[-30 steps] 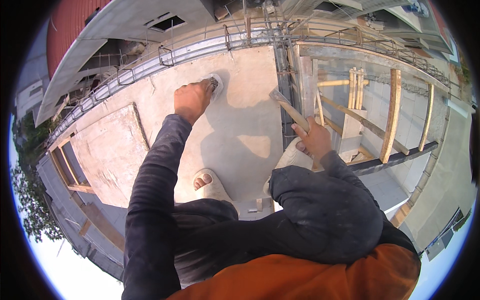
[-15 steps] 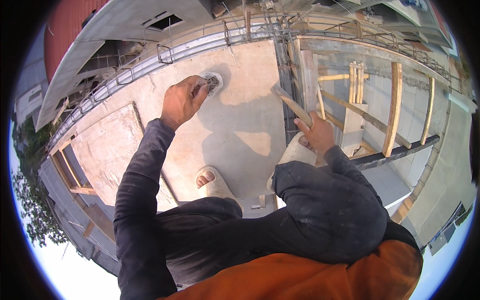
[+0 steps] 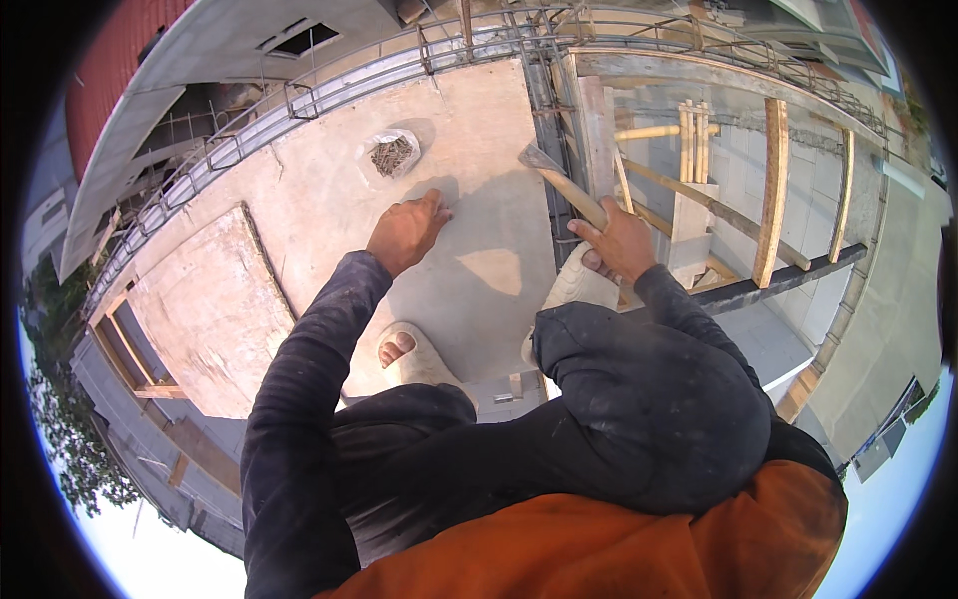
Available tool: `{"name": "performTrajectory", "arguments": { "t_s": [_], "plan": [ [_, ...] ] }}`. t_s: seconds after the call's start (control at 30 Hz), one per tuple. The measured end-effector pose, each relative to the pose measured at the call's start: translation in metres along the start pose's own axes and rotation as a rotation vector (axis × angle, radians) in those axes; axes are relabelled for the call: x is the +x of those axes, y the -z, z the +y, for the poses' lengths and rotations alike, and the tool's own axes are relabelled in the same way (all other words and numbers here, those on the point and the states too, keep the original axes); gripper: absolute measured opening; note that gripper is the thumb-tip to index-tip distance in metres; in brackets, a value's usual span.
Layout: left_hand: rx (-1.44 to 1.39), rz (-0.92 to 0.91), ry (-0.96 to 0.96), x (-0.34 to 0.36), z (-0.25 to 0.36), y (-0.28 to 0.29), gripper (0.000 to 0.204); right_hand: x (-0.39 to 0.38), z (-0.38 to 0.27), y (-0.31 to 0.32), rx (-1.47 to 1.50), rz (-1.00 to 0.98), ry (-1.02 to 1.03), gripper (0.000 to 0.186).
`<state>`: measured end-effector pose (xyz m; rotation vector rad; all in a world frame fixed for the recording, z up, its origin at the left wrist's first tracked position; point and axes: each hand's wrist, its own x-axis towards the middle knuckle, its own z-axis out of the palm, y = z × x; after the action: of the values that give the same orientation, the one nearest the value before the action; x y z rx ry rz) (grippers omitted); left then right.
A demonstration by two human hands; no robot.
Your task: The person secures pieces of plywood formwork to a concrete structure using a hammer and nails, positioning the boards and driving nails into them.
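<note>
**Right hand [image 3: 624, 246] wrapped round the hammer [image 3: 572, 191], left hand [image 3: 405, 236] bunched near the bag of nails [image 3: 369, 168]**

Your bag of nails sits open on the pale wooden panel [image 3: 474, 108], with what look like small nails [image 3: 391, 156] showing at its mouth. Handle such pieces one at a time: pinch lightly between thumb and forefinger, points away from your palm, other fingers tucked back. A knock to the bag could scatter them, so give it room. Your left shoe [image 3: 424, 361] is on your side of the bag, your right shoe [image 3: 584, 283] nearer you and to its right; any swing of the hammer should pass well clear of both. A relaxed wrist should help control.

Your left hand is on your side of the bag and slightly to its right, apart from it. Its fingers are curled and drawn together; whether the tips meet, or have hold of a nail, I cannot tell. Your right hand is farther to the bag's right and nearer you, closed firmly round the hammer's handle. The hammer's head points away from you, right of the bag, by the panel's edge.
</note>
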<state>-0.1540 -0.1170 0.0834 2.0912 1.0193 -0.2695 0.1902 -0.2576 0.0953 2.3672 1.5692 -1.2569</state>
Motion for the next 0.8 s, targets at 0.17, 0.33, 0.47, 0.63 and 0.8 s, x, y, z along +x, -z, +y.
{"name": "performTrajectory", "arguments": {
  "t_s": [0.17, 0.33, 0.47, 0.63, 0.8],
  "plan": [
    [-0.132, -0.042, -0.006, -0.007, -0.011, 0.009, 0.024, 0.002, 0.002, -0.001, 0.007, -0.016, -0.003, 0.061],
    [-0.313, -0.066, 0.074, -0.011, -0.001, 0.02, 0.021, 0.007, 0.008, -0.006, -0.003, -0.02, -0.005, 0.057],
    [-0.601, -0.121, 0.103, -0.019, 0.016, 0.052, 0.024, 0.005, 0.006, -0.005, 0.025, -0.034, -0.02, 0.054],
    [-0.983, 0.125, 0.146, 0.02, 0.003, 0.128, 0.032, 0.005, 0.009, -0.004, 0.041, -0.046, -0.037, 0.052],
    [-0.913, 0.382, 0.031, 0.08, -0.026, 0.142, 0.035, 0.007, 0.005, -0.001, 0.06, -0.044, -0.019, 0.05]
  ]
}}
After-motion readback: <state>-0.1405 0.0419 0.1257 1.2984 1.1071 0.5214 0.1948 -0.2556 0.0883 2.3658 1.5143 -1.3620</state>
